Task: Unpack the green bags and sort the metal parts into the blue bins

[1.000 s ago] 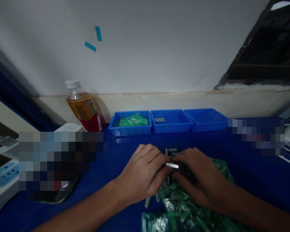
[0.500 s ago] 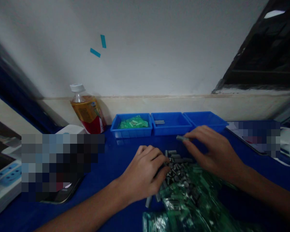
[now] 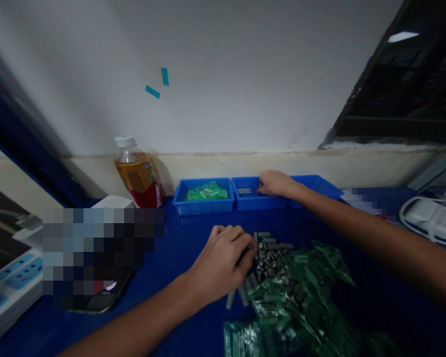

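Observation:
My right hand [image 3: 277,183] reaches into the middle blue tray [image 3: 254,202], its fingers pinched together low inside. A metal pin was in this pinch half a second ago; now my fingers mostly hide it. Short metal pins [image 3: 244,191] lie side by side in that tray, left of my fingertips. My left hand [image 3: 226,258] rests at the left edge of a pile of grey metal pins [image 3: 271,263], fingers curled in and thumb near the index finger. Whatever its fingertips hold is hidden. Green plastic bags [image 3: 312,292] with pins inside lie against the pile.
The left blue tray [image 3: 204,208] contains green bagged pieces [image 3: 208,190]. The right blue tray [image 3: 319,183] is partly behind my forearm. A drink bottle [image 3: 139,173], a phone [image 3: 107,297] and a power strip [image 3: 15,277] stand or lie to the left. A white adapter [image 3: 434,215] with cable lies right.
My right hand has moved forward and left with a metal pin, from above the pile into the middle tray. My left hand stays beside the pile. The view has shifted slightly.

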`<state>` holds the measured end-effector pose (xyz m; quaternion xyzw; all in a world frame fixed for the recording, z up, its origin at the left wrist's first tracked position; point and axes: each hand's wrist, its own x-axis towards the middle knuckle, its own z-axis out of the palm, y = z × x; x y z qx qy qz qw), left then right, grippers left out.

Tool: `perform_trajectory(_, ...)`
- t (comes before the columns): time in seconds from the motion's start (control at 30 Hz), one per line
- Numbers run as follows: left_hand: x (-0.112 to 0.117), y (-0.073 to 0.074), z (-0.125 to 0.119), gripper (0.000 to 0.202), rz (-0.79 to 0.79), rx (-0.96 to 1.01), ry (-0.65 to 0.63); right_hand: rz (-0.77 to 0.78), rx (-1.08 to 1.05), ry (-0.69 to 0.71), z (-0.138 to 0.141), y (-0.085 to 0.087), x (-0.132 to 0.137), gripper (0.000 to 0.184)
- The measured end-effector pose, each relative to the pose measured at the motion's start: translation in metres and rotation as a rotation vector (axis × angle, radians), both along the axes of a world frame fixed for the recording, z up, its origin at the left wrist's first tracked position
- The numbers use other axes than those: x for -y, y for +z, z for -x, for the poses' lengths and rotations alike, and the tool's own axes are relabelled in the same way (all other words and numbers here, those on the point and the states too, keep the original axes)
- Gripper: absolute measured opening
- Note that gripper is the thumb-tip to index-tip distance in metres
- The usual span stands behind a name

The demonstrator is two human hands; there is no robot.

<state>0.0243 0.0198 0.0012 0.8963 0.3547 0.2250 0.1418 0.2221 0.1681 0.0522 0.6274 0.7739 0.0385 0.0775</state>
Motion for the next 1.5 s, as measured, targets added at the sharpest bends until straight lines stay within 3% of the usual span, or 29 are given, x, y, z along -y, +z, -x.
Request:
perform_trajectory(0.2,-0.001,-0.001,0.000,0.011,-0.010,0.014,0.030,0.079,0.070,0.039,0.008,0.003,-0.004,0.032)
perform_trajectory(0.33,-0.003,-0.005,0.001,0.014,0.000,0.000,0.068,0.099,0.117,0.063,0.008,0.003,-0.004,0.024)
perform_trajectory(0.67,-0.004,-0.005,0.001,0.021,0.025,-0.012,0.130,0.024,0.201,0.030,0.013,0.001,0.002,0.030)
perform_trajectory(1.0,-0.003,-0.003,0.000,0.021,0.019,-0.029,0.112,0.065,0.176,-0.055,0.015,0.000,-0.004,0.032)
perform_trajectory(1.2,-0.009,-0.005,0.001,0.016,0.113,0.020,0.110,0.070,0.138,-0.071,0.016,-0.001,-0.004,0.031)
perform_trajectory(1.4,-0.010,-0.003,0.003,0.012,0.151,0.041,0.092,-0.026,0.047,-0.061,0.007,0.011,0.006,0.029)
perform_trajectory(1.5,-0.010,-0.003,0.002,0.006,0.141,0.040,0.100,-0.095,-0.037,-0.002,0.002,0.017,0.023,0.025)
